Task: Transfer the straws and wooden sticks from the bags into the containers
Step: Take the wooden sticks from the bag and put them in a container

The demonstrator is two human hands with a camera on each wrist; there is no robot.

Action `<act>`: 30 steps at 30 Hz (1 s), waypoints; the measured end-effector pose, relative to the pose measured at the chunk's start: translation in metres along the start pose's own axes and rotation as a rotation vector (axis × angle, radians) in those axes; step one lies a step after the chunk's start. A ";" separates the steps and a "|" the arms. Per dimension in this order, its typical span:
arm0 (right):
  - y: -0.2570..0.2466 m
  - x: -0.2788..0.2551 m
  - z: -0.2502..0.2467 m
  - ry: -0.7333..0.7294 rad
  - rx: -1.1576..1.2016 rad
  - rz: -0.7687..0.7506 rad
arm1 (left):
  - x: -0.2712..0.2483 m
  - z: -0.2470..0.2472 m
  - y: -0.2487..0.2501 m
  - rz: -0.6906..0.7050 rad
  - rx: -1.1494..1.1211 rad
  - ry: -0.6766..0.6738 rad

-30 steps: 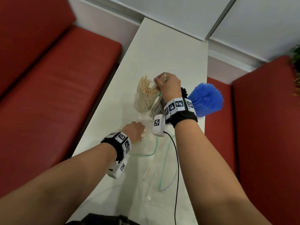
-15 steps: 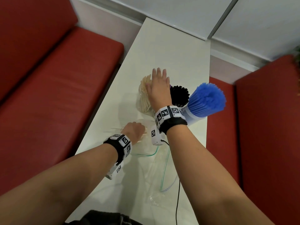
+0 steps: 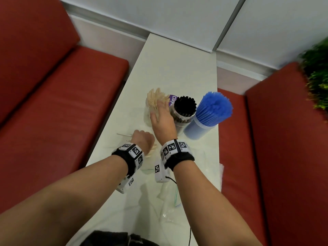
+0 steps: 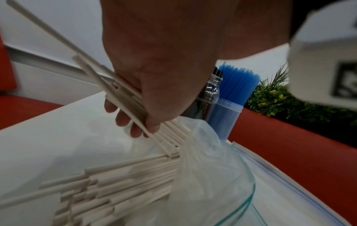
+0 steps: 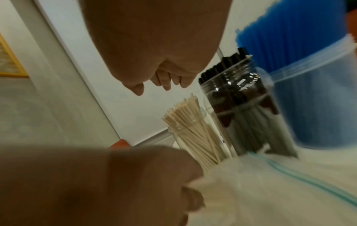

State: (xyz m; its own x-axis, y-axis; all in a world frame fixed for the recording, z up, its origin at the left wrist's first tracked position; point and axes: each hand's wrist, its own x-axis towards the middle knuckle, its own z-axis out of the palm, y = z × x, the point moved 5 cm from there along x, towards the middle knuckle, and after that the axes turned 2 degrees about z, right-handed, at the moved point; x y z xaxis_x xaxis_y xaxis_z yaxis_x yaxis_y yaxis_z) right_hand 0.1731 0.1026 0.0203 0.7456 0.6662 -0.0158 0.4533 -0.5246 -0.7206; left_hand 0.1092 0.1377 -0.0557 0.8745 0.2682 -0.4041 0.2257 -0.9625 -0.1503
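a narrow white table [image 3: 177, 71] is flanked by red benches. the right hand [image 3: 162, 119], a second ago pinching sticks over the stick jar [image 3: 148, 112], is now seen flat-fingered and empty, drawn back towards six o'clock; that load is judged delivered. a bundle of wooden sticks [image 4: 123, 94] is gripped by the left hand [image 3: 142, 141] at the mouth of the bag [image 4: 212, 175]. at three o'clock stand the black straws [image 3: 185, 105] and blue straws [image 3: 214, 107].

Café booth: red benches [image 3: 58, 110], narrow table [image 3: 177, 71].
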 end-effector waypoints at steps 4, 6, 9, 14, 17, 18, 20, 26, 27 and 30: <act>0.015 -0.032 0.005 0.014 0.081 0.082 | -0.011 -0.008 0.001 -0.032 -0.135 -0.008; 0.020 -0.044 0.006 0.028 0.115 0.102 | -0.016 -0.004 0.004 -0.046 -0.190 -0.055; 0.024 -0.057 0.004 0.045 0.132 0.130 | -0.024 0.000 0.008 -0.032 -0.150 -0.083; 0.029 -0.069 -0.011 0.138 0.204 0.188 | -0.039 -0.022 -0.003 -0.010 -0.039 -0.176; 0.028 -0.074 -0.020 0.189 0.284 0.214 | -0.046 -0.036 -0.027 -0.007 -0.015 -0.232; 0.027 -0.075 -0.023 0.200 0.316 0.229 | -0.047 -0.041 -0.037 -0.018 -0.032 -0.211; 0.024 -0.077 -0.027 0.207 0.352 0.254 | -0.054 -0.061 -0.055 -0.067 -0.110 -0.112; 0.020 -0.078 -0.045 0.314 0.424 0.336 | -0.090 -0.116 -0.082 -0.031 -0.184 -0.298; 0.020 -0.077 -0.049 0.332 0.468 0.347 | -0.094 -0.123 -0.082 0.022 -0.202 -0.337; 0.016 -0.073 -0.067 0.370 0.553 0.356 | -0.103 -0.135 -0.073 0.168 -0.514 -0.417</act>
State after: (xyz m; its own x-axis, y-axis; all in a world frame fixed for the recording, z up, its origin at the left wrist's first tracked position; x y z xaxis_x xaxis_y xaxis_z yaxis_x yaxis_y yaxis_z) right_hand 0.1589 0.0098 0.0563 0.9608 0.2334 -0.1496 -0.0844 -0.2675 -0.9599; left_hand 0.0605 0.1748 0.1185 0.7006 0.0070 -0.7135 0.3664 -0.8616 0.3513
